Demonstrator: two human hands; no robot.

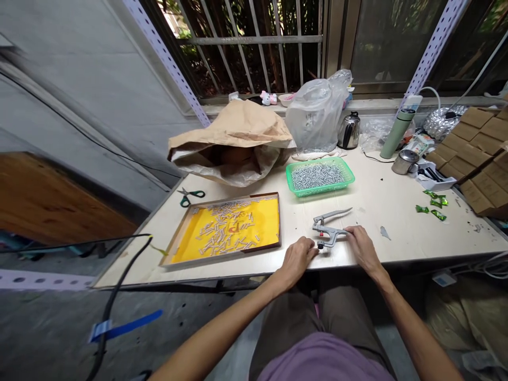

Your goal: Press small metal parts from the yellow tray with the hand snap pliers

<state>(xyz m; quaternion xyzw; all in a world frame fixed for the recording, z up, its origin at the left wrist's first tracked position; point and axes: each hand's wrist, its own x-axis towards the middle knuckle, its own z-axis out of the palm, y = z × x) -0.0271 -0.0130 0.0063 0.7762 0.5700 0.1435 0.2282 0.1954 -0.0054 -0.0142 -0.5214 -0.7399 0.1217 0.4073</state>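
Grey metal snap-fastener pliers (pixel 331 233) lie on their side near the table's front edge, one handle angled up and away from the other. The fingers of my right hand (pixel 362 247) are closed on the end of the lower handle. Beside the plier jaws, my left hand (pixel 297 260) rests at the edge with fingers curled and pinched together; whatever is in them is hidden. A shallow cardboard tray (pixel 280 225) with a yellow lining stands to the left, with many small metallic pieces (pixel 230 233) scattered inside. Beyond the pliers, a green plastic basket (pixel 349 177) holds many small silvery pieces (pixel 317 175).
Green-handled scissors (pixel 190 196) lie behind the tray. A large brown paper sack (pixel 238 127), a plastic bag (pixel 313 114) and a steel kettle (pixel 349 129) line the back. At right are a green flask (pixel 397 135), green wrapped sweets (pixel 436 201) and stacked cardboard boxes (pixel 480 153).
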